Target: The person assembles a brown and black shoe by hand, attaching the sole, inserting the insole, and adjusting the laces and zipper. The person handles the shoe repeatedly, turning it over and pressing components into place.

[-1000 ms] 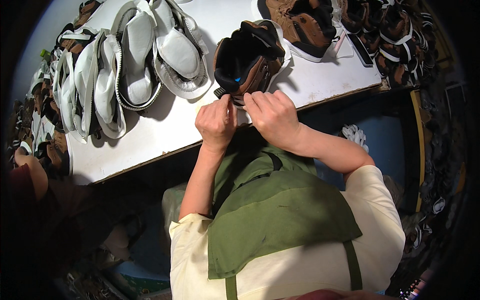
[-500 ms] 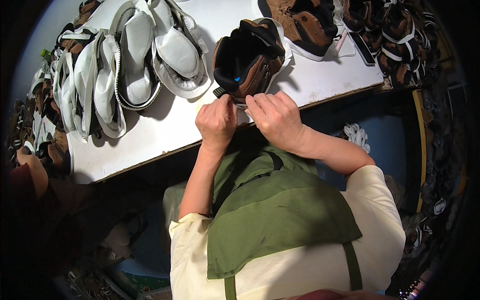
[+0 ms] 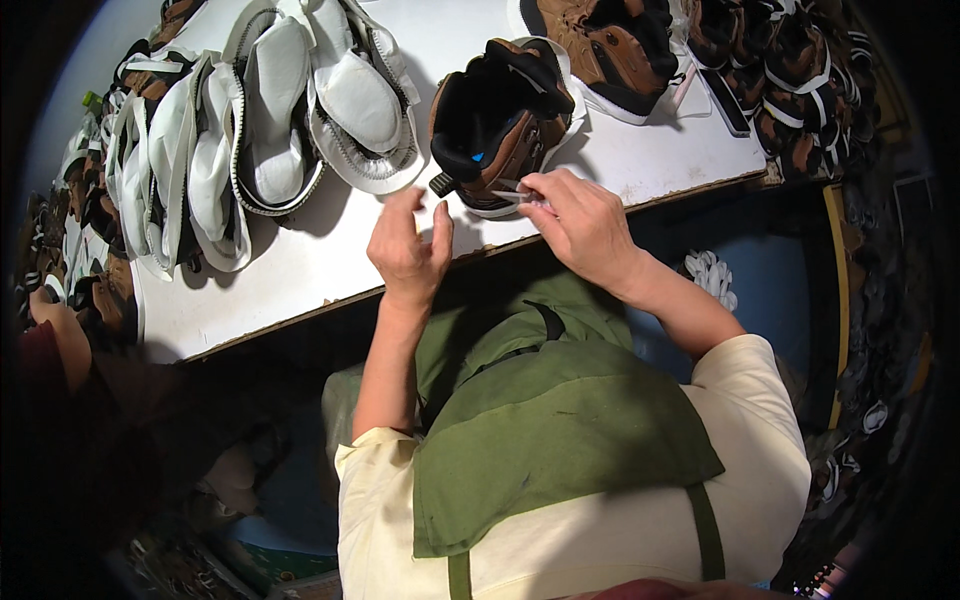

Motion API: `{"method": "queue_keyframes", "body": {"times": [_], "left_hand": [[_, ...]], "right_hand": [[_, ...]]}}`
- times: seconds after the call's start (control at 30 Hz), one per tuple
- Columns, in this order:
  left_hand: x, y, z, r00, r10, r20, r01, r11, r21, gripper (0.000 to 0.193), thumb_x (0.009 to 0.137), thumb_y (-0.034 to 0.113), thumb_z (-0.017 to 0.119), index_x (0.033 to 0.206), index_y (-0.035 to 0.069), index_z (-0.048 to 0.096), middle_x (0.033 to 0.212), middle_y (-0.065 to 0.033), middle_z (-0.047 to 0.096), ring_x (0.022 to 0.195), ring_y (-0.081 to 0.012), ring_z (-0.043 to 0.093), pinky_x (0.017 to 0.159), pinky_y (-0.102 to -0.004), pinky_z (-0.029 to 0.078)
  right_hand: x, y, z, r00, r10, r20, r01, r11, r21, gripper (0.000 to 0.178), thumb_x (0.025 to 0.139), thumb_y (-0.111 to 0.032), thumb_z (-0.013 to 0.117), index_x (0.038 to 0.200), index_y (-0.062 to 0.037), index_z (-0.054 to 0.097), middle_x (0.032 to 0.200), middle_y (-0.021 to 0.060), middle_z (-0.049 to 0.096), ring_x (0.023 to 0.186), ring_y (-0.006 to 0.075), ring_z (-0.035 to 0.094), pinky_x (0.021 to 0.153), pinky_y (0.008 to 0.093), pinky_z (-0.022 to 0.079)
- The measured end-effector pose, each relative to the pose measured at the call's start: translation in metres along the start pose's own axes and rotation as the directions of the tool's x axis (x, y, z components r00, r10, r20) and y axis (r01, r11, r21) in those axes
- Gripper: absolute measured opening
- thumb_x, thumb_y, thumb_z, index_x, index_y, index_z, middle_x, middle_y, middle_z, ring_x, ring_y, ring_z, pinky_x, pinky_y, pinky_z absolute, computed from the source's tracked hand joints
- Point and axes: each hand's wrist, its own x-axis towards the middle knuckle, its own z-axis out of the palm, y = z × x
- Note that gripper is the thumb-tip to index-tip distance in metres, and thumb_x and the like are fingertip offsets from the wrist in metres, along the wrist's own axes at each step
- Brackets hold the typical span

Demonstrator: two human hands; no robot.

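A brown and black shoe upper point(image 3: 520, 150) with a pale edge stands on the white table, its dark opening facing up and its heel toward me. My right hand point(image 3: 590, 228) is closed on a small pair of thread snips point(image 3: 512, 193), whose thin blades reach to the heel's lower edge. To the left, my left hand point(image 3: 408, 250) is off the shoe, thumb and forefinger apart, near the black heel loop point(image 3: 442, 184). Nothing shows between its fingers.
Several white-lined uppers point(image 3: 275, 130) lie soles up on the left of the table point(image 3: 300, 285). Beyond my right hand are another brown upper point(image 3: 600, 50), a dark flat phone-like object point(image 3: 724, 103) and piled uppers point(image 3: 795, 110). Another person's arm point(image 3: 65, 345) shows at far left.
My left hand has come away from the heel toward the left and its fingers have parted. My right hand has shifted slightly right, and the snips' blades now show.
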Motion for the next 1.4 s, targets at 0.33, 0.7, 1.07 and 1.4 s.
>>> {"method": "queue_keyframes", "body": {"times": [0.33,0.7,1.07,1.4], "left_hand": [[0.089,0.008,-0.007,0.745,0.428,0.512,-0.431,0.894,-0.119,0.043,0.067,0.012,0.081,0.101,0.006,0.056,0.111,-0.0085,0.058,0.113,-0.029,0.054,0.109,-0.0466,0.034],[0.107,0.053,0.0,0.954,-0.292,0.063,0.27,0.755,-0.598,0.016,0.087,0.008,0.072,0.085,0.003,0.057,0.072,0.0059,0.052,0.064,-0.0029,0.047,0.059,-0.0172,0.038],[0.116,0.03,0.004,0.611,-0.787,0.089,0.342,0.161,-0.926,0.013,0.095,0.014,0.062,0.099,0.005,0.054,0.073,0.0022,0.052,0.062,-0.007,0.045,0.057,-0.0204,0.04],[0.099,0.032,-0.003,0.571,-0.679,0.462,0.388,-0.273,-0.88,0.016,0.095,0.009,0.058,0.109,0.004,0.054,0.09,-0.0046,0.061,0.082,-0.0132,0.061,0.077,-0.0255,0.051]], "right_hand": [[-0.027,0.029,0.004,0.806,0.581,0.112,-0.503,0.572,0.648,0.023,0.099,-0.022,0.055,0.105,0.0003,0.057,0.082,0.0038,0.059,0.064,0.0105,0.053,0.058,0.0249,0.045],[0.008,0.009,-0.011,0.786,0.589,0.188,-0.429,0.302,0.851,0.03,0.092,-0.032,0.068,0.089,-0.003,0.062,0.074,-0.0027,0.055,0.056,0.0004,0.035,0.049,0.0177,0.027],[0.036,-0.016,0.0,0.866,0.49,0.1,-0.338,0.428,0.838,0.029,0.09,-0.027,0.073,0.078,-0.0045,0.059,0.069,-0.0089,0.047,0.062,0.001,0.036,0.054,0.0194,0.03],[0.07,-0.01,-0.016,0.837,0.539,0.093,-0.231,0.194,0.954,0.02,0.092,-0.017,0.066,0.076,-0.009,0.057,0.065,-0.0034,0.054,0.049,0.0044,0.045,0.044,0.0199,0.036]]}}
